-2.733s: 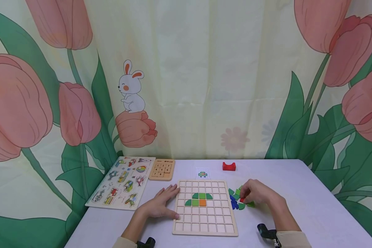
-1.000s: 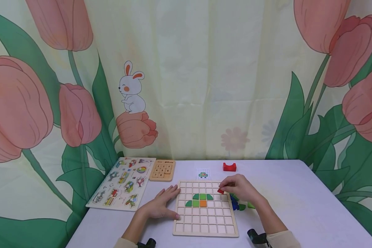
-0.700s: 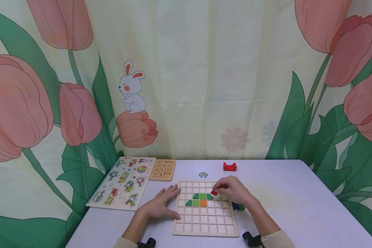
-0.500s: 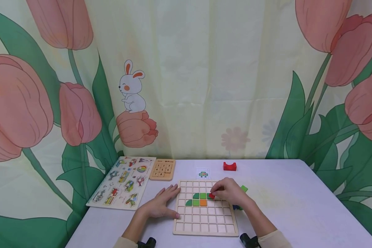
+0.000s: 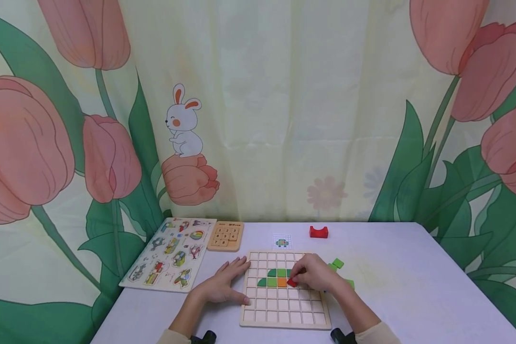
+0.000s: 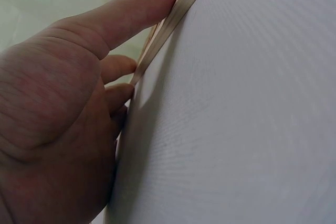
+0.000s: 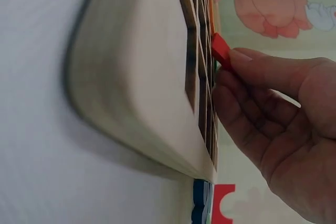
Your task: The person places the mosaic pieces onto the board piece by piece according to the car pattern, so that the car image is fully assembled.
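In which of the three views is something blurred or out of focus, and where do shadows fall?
Head view: sharp, evenly lit. Right wrist view: the near edge of the wooden grid board is blurred; the red piece is sharper. Left wrist view: the left hand casts a soft shadow on the white table.

In the head view our right hand covers most of the red piece, so we cannot tell its shape, nor whether it sits in a cell of the grid board. At three o'clock of that hand, the loose green pieces are partly hidden. The pattern card at twelve o'clock of the board is too small to read. Our left wrist view cuts off the left hand at its nine o'clock edge, and the board's near corner blurs in the right wrist view.
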Demonstrator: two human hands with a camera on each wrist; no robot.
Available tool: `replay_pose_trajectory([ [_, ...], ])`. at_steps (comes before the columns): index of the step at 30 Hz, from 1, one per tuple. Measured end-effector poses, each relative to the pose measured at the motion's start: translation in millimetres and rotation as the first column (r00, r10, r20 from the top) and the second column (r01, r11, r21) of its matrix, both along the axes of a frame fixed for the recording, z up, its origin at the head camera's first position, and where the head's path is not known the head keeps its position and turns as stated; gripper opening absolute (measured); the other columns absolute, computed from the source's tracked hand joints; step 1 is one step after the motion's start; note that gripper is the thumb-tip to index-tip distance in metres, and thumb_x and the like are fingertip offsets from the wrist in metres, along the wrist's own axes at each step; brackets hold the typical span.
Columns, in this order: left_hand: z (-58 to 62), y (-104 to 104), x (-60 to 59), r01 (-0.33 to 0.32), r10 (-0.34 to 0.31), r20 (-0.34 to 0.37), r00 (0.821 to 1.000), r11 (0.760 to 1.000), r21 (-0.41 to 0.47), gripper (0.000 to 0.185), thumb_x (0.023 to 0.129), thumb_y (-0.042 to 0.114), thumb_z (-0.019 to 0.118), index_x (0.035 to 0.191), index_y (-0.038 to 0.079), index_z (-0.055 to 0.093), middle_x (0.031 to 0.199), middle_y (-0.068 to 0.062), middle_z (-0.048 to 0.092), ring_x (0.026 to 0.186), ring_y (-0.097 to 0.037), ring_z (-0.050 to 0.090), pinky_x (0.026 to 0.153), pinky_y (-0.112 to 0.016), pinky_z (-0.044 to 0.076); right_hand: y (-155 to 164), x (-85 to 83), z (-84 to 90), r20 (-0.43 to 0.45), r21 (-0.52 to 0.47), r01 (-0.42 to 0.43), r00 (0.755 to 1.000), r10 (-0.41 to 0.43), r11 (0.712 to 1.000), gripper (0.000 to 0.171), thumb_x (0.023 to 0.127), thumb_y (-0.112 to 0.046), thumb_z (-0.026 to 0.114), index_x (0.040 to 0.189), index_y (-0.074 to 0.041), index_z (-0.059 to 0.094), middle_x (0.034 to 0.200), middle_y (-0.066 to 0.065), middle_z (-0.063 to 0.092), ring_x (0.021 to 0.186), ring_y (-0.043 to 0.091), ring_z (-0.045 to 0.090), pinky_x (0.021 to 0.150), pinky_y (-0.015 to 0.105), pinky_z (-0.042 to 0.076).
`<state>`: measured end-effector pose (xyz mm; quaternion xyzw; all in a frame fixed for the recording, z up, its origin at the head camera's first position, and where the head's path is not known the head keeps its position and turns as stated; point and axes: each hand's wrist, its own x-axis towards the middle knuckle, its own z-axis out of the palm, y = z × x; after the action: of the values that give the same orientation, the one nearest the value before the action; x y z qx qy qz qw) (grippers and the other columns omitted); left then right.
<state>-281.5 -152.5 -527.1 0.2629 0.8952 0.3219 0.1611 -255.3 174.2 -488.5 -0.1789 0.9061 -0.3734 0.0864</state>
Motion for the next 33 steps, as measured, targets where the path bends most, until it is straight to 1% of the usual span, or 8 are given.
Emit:
replay_pose_trajectory([
  [6,0.0,-0.5,1.2,0.005,-0.005,-0.001,1.0,1.0,0.001,0.109,0.076,0.057,0.086,0.164,0.018,0.033,0.175,-0.005,0.019,0.164,-0.03,0.01,0.132,-0.059,-0.001,-0.8,2.5,2.2,0.005,0.013,-0.017,1.0,0.017,1.0,0.013,0.09,-0.003,0.078,0.093,-0.015,0.084,0.091,-0.003,0.072,0.093,0.019,0.056,0.065,0.022,0.056],
  [12,-0.6,-0.5,1.4,0.009,-0.009,-0.003,1.0,1.0,0.013,0.109,0.076,0.057,0.085,0.164,0.019,0.034,0.175,-0.005,0.019,0.164,-0.031,0.01,0.132,-0.059,-0.001,1.5,1.6,2.4,-0.017,0.048,-0.062,0.998,0.063,0.997,0.014,0.086,-0.004,0.082,0.095,-0.015,0.084,0.088,-0.005,0.075,0.089,0.016,0.059,0.07,0.021,0.055],
  [16,-1.1,-0.8,1.3,0.005,-0.005,-0.006,1.0,1.0,0.019,0.109,0.076,0.057,0.086,0.164,0.019,0.034,0.175,-0.005,0.018,0.164,-0.031,0.009,0.132,-0.059,-0.002,2.2,1.0,2.6,-0.037,0.067,-0.079,0.996,0.081,0.995,0.013,0.086,-0.006,0.084,0.095,-0.015,0.083,0.085,-0.007,0.074,0.086,0.015,0.06,0.07,0.021,0.054],
  [24,-1.2,-0.5,0.6,0.002,-0.001,-0.009,1.0,1.0,0.013,0.109,0.076,0.057,0.086,0.164,0.019,0.034,0.175,-0.005,0.019,0.164,-0.03,0.01,0.132,-0.059,-0.001,-0.6,2.8,0.3,-0.063,0.096,-0.063,0.996,0.069,0.993,0.009,0.085,-0.011,0.085,0.091,-0.016,0.08,0.08,-0.009,0.069,0.08,0.014,0.059,0.065,0.021,0.053],
  [28,-2.0,-0.9,0.7,-0.001,0.001,-0.009,1.0,1.0,0.01,0.109,0.076,0.057,0.086,0.164,0.02,0.034,0.175,-0.004,0.019,0.164,-0.03,0.01,0.132,-0.06,-0.001,-3.3,3.2,-1.3,-0.051,0.103,-0.049,0.997,0.055,0.993,0.009,0.085,-0.013,0.086,0.088,-0.017,0.078,0.078,-0.01,0.067,0.077,0.013,0.058,0.064,0.021,0.052],
  [33,-2.3,-0.7,0.2,-0.004,0.004,-0.01,1.0,1.0,0.009,0.108,0.077,0.058,0.085,0.164,0.021,0.034,0.175,-0.004,0.019,0.164,-0.03,0.01,0.132,-0.06,0.0,-5.1,4.4,-0.4,-0.048,0.118,-0.035,0.998,0.041,0.992,0.01,0.085,-0.014,0.086,0.086,-0.017,0.077,0.075,-0.008,0.066,0.075,0.013,0.057,0.062,0.021,0.051],
])
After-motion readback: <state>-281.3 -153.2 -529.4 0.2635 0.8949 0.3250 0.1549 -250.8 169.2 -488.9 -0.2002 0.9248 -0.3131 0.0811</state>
